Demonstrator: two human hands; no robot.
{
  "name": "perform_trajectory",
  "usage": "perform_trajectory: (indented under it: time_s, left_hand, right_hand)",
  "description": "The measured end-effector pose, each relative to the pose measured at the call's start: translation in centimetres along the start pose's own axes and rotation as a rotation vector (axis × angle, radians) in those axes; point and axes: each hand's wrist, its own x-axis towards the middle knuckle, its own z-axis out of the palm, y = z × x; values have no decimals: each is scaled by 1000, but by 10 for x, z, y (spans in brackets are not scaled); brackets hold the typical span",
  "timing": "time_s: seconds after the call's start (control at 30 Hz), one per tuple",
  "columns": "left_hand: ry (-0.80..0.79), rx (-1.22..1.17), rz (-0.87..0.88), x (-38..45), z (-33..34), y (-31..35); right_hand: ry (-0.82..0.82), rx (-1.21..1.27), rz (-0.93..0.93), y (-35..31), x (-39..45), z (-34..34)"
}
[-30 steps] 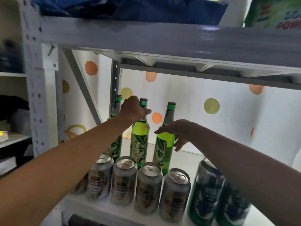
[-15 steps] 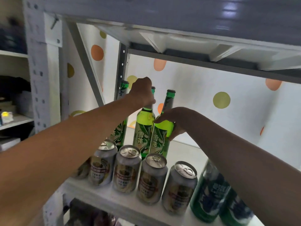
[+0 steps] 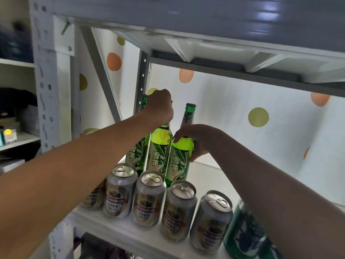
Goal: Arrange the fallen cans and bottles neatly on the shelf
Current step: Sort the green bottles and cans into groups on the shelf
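1. Hands work the back row of a white shelf (image 3: pixel 115 227): the left hand (image 3: pixel 158 109) is curled over the neck of the middle green bottle (image 3: pixel 160 146), while the right hand (image 3: pixel 196 139) wraps the shoulder of the right green bottle (image 3: pixel 179 161), thumb on the near side.

2. Both grips are closed on glass, high on each bottle, probably so the bases can be slid or steadied without knocking the cans in front.

3. Just left of the left-hand grip stands a third green bottle (image 3: pixel 136 154), partly hidden by the forearm; the three are upright and close together, the middle and right ones touching or nearly so.

4. Below and nearer than both grips, four silver cans (image 3: pixel 149 199) stand upright in a row along the shelf's front edge; a fifth can is hard to make out behind the left arm.

5. Under the right forearm, dark green cans (image 3: pixel 242 238) sit at the row's end, largely covered, so their posture cannot be told.

6. Judging by the tidy rows, the arranging looks nearly done, with the bottles apparently being closed up.
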Motion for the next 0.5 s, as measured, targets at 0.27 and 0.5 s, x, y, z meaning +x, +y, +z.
perform_trajectory:
  time_s: [0.27, 0.5]
  left_hand:
    - [2, 57, 37, -3, 3, -8]
    - [104, 69, 166, -28, 3, -4]
  right_hand:
    - [-27, -38, -13, 1, 1, 1]
    - [-44, -20, -60, 8, -18, -1]
